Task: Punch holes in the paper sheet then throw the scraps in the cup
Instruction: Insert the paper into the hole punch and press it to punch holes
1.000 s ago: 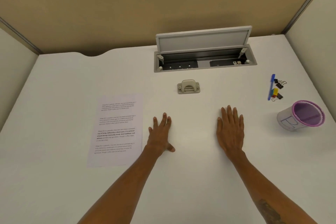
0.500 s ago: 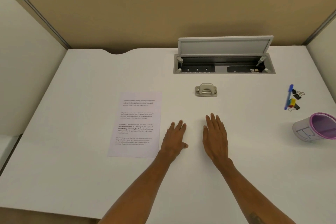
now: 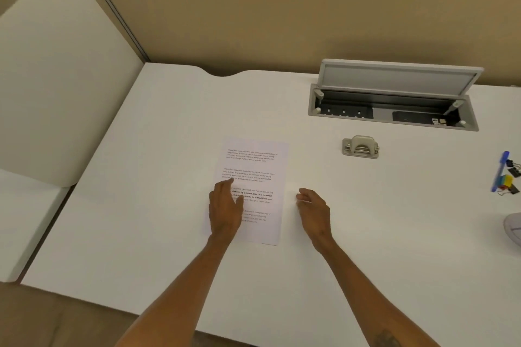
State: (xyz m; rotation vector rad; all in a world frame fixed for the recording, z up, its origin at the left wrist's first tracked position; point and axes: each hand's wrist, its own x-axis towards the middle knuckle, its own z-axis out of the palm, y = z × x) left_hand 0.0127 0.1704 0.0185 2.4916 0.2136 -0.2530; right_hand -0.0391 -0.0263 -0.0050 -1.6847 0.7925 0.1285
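A white paper sheet (image 3: 259,175) with printed paragraphs lies flat on the white desk (image 3: 141,220). My left hand (image 3: 225,211) rests palm down on the sheet's lower left part, fingers together. My right hand (image 3: 314,210) hovers just right of the sheet's right edge, fingers loosely curled, holding nothing. A beige hole punch (image 3: 361,146) stands on the desk beyond and to the right of the sheet, clear of both hands. Only a sliver of the white cup (image 3: 514,228) shows at the right edge of the view.
An open grey cable tray with a raised lid (image 3: 394,104) sits in the desk behind the punch. A blue pen (image 3: 500,170) and several binder clips (image 3: 511,177) lie at far right. Cream partition panels (image 3: 56,79) bound the desk's left side.
The view has swung left. My left hand moved left onto the paper sheet. My right hand followed toward the sheet's right edge and its fingers curled.
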